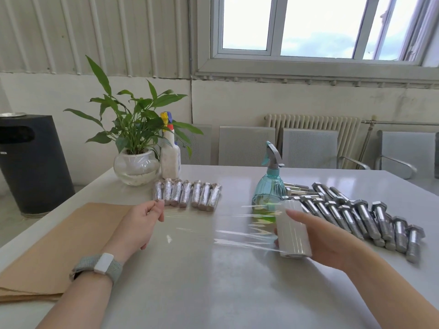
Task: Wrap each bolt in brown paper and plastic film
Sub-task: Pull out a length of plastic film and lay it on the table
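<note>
Film (pixel 209 224) stretched — left hand (pixel 140 224) to roll (pixel 293 230)

A single wide-angle head view looks forward and down from close above the near edge of the desk (pixel 213 293), facing the far wall and window (pixel 308 27) beyond.

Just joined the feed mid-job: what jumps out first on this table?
A sheet of plastic film stretched above the table's middle, the left hand pinching its free end and the right hand gripping the film roll. Right of that lies a pile of bare bolts; behind the film, a row of wrapped bolts.
</note>
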